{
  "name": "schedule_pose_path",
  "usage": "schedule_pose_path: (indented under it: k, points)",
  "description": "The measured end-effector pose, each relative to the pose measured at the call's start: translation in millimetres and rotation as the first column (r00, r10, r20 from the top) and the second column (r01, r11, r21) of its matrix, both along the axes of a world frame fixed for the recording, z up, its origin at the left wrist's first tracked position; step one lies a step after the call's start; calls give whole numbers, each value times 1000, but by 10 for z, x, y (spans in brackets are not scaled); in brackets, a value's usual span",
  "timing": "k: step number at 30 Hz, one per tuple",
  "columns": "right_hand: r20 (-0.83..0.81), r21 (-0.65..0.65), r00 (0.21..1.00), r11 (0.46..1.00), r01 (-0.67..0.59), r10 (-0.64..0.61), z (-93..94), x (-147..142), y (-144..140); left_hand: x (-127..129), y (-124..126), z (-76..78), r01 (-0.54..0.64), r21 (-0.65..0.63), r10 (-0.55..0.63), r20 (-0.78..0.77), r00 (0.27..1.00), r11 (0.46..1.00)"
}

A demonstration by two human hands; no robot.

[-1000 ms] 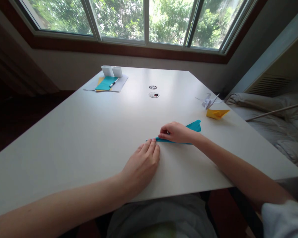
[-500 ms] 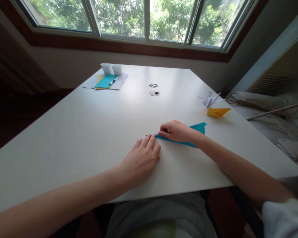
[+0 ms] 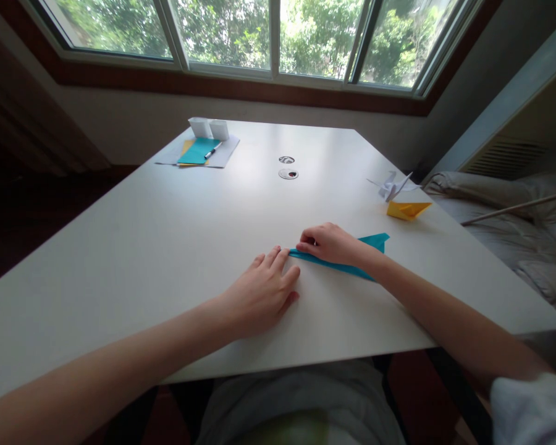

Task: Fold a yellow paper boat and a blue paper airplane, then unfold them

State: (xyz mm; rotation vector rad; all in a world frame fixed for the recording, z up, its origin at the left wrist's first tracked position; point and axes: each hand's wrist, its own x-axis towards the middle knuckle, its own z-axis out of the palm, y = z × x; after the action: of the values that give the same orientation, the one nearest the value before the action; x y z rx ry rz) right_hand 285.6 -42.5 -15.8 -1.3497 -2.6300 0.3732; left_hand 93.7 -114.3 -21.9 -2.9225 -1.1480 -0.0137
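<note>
Under right hand (image 3: 332, 243): teal paper (image 3: 347, 267)

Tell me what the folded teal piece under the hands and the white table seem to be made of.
Folded teal piece: likely thin matte paper, going by its sharp creases and how flat it lies. White table: smooth, faintly glossy top, perhaps laminate; it reflects the window light softly. The core is hidden.

A white table (image 3: 143, 247) carried a folded teal paper (image 3: 338, 262) near its middle. At two o'clock sat a yellow paper boat (image 3: 406, 210) and a white paper crane (image 3: 391, 184); at eleven o'clock lay a grey sheet (image 3: 225, 154) with coloured papers and a marker (image 3: 212, 150).
</note>
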Motion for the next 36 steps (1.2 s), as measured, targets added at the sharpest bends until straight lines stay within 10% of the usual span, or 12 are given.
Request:
schedule_pose_path:
  k: [36]
  points:
    - [-22, -17, 992, 992, 124, -125, 16, -31, 0, 21, -98, -37, -9, 125, 12, -21, 1000, 992]
